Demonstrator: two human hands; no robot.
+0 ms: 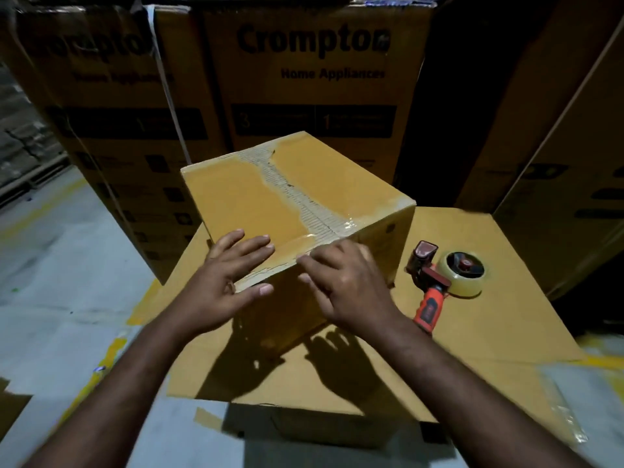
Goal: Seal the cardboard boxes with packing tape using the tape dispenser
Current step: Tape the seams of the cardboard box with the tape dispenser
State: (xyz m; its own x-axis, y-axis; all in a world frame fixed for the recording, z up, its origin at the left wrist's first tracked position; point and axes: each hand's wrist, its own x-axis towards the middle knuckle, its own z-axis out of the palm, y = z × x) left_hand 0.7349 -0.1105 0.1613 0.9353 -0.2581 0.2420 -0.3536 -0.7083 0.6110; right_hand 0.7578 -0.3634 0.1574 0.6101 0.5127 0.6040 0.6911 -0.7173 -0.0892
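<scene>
A small cardboard box (256, 197) stands on top of a larger flat box (489, 332). Clear tape (314, 211) runs along its torn centre seam and over its near top edge. My left hand (229, 275) lies flat on the near left corner of the box top, fingers straight, thumb down on the front face. My right hand (344, 282) presses with spread fingers on the near edge and front face, over the tape end. The tape dispenser (442, 278), with an orange handle and a roll of clear tape, lies on the large box to the right, apart from both hands.
Tall printed cartons (314, 79) stand stacked close behind and on the right (557, 163). Grey floor (50, 282) with yellow markings lies on the left. A scrap of clear tape film (560, 400) hangs at the large box's near right corner.
</scene>
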